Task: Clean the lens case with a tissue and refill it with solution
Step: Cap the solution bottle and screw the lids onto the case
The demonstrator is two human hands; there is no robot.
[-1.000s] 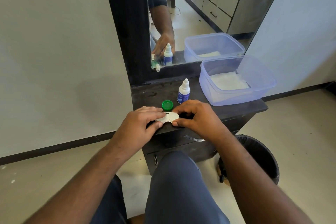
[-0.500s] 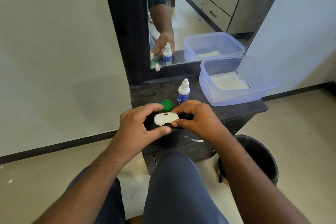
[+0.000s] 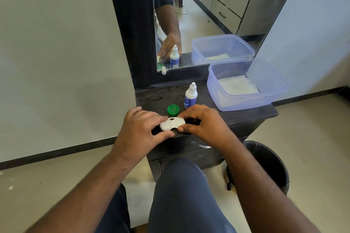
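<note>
A white lens case lies at the front edge of the dark dresser top. My left hand pinches its left cup, which carries a white cap, between thumb and fingers. My right hand holds the case's right end, thumb at the front. A loose green cap lies open side up just behind the case. The small white solution bottle with a blue label stands capped behind the green cap. Folded white tissues lie inside a clear bluish plastic tub.
A mirror in a dark frame stands at the back and reflects the hand, bottle and tub. A black waste bin sits on the floor at the right of the dresser. My knee is in front of the drawers.
My left hand has lifted off the case's left end and now grips its white cap between thumb and fingers. The right hand has stayed on the right end.
</note>
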